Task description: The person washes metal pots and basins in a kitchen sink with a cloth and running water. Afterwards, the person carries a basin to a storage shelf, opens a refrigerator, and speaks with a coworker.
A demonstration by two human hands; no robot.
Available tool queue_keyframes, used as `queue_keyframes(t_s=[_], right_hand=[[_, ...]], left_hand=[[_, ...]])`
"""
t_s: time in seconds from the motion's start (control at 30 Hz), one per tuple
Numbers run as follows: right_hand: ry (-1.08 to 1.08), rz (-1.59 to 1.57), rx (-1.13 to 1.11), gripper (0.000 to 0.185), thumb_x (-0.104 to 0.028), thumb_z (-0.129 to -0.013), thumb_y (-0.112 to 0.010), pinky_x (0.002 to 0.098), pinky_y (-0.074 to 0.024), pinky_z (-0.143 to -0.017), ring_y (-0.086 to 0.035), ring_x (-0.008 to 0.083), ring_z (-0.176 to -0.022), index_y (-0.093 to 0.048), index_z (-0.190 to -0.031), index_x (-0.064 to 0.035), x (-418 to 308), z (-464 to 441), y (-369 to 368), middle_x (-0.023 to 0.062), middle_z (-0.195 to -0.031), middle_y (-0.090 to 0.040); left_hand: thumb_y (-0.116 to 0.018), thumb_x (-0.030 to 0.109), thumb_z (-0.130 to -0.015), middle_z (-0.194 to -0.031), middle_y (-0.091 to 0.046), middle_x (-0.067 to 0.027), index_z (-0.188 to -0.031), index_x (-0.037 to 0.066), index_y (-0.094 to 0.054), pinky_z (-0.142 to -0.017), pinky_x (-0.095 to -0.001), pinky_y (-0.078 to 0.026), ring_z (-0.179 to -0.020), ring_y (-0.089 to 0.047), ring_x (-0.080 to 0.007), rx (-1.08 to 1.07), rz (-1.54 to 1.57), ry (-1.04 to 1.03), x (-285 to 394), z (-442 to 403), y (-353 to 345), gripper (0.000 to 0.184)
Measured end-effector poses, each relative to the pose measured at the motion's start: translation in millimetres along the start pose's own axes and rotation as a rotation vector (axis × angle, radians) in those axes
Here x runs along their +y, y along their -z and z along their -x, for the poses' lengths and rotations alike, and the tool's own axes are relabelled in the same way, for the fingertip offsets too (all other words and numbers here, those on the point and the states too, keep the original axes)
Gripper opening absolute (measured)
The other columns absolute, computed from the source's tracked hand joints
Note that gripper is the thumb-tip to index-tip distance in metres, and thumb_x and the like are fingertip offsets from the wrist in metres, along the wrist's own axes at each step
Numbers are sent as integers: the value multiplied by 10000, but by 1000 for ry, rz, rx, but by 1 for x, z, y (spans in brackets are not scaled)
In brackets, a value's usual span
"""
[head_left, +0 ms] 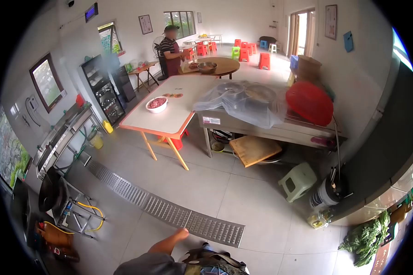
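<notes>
My left hand (182,233) shows at the bottom of the view, at the end of a bare forearm below a grey sleeve (147,265). It hangs over the floor beside the perforated metal drain cover (144,200) and appears apart from any object. Its outline is small and rounded, and its fingers cannot be made out. My right hand is out of view. Ahead stands a table (144,120) with a red edge, bearing a white bowl of red meat (157,104).
Right of the table is a steel counter (261,121) with plastic-covered pans and a red basin (309,103). A green stool (298,181) and leafy greens (367,237) are on the right. A wok stove (55,192) stands left. Another person (170,50) works at a round table.
</notes>
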State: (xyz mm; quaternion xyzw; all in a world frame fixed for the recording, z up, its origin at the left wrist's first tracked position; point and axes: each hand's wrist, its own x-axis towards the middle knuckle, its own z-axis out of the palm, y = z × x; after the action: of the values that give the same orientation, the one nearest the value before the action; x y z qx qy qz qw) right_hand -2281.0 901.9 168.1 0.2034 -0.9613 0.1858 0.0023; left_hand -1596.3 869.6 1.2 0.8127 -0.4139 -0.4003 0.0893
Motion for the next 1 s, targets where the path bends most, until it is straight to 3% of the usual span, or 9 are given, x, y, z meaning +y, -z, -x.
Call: queue_keyframes(t_s=[0.17,0.23,0.33,0.43,0.47,0.53,0.6,0.7,1.0], right_hand=[[860,-502,556,526,-321,-885,-386,403,-179,-1018,-212,306,-1243,-243,-1302,-35,-312,63,94,173,-1350,-209],[502,-1300,721,566,-286,-877,-423,385,-213,-1000,-226,275,-1240,-187,-1305,-2,-447,73,135,174,-1359,-177],[1783,-893,1023,665,-367,-794,-531,446,-189,-981,-237,354,-1221,-223,-1300,-65,-593,200,211,194,-1356,-159],[1516,-1697,918,748,-350,-742,-602,470,-198,-968,-149,390,-1234,-216,-1298,-30,-706,287,255,238,-1342,-141],[1830,-1300,983,764,-326,-748,-601,458,-210,-961,-169,395,-1223,-186,-1294,12,-705,329,267,249,-1335,-140],[2074,-947,1152,709,-471,-757,-523,421,-180,-994,-175,338,-1254,-198,-1335,-220,-720,376,288,120,-1388,-154],[1741,-1529,1110,629,-460,-786,-485,419,-206,-983,-220,333,-1238,-287,-1311,-174,-765,418,290,145,-1362,-217],[2026,-1248,1030,690,-465,-798,-454,421,-171,-1000,-191,351,-1245,-242,-1308,-52,-768,468,264,199,-1350,-204],[2074,-1364,738,688,-316,-709,-637,430,-289,-907,-360,336,-1111,-334,-1244,-7,-842,533,166,163,-1280,-334]], left_hand=[[-474,199,-692,-652,-588,-132,-690,45,-588,-556,-380,-429,-622,-573,-274,160,31,-32,2,-30,78,191],[-499,228,-744,-651,-590,-119,-737,35,-579,-531,-354,-423,-598,-567,-241,298,175,-113,-4,-52,111,209],[-535,231,-785,-676,-600,-86,-904,8,-569,-563,-297,-447,-600,-570,-165,465,521,-206,-14,-43,166,256],[-532,225,-796,-713,-596,-76,-961,6,-551,-540,-277,-449,-612,-568,-144,579,489,-183,-101,-37,194,275],[-528,225,-800,-712,-588,-72,-957,10,-545,-521,-273,-444,-613,-564,-133,556,503,-130,-115,-6,212,266],[-499,224,-815,-698,-521,-32,-905,65,-520,-461,-263,-410,-607,-541,-129,503,979,234,-182,26,207,184],[-476,194,-806,-694,-505,-53,-861,82,-505,-461,-257,-405,-585,-526,-158,560,1104,634,-227,70,195,128],[-487,192,-786,-662,-495,-88,-798,83,-507,-576,-352,-436,-695,-502,-224,739,1602,1437,-335,110,130,111],[-513,201,-786,-895,-485,-144,-971,-5,-435,-580,-355,-464,-755,-538,-263,410,1267,921,-265,22,166,287]])
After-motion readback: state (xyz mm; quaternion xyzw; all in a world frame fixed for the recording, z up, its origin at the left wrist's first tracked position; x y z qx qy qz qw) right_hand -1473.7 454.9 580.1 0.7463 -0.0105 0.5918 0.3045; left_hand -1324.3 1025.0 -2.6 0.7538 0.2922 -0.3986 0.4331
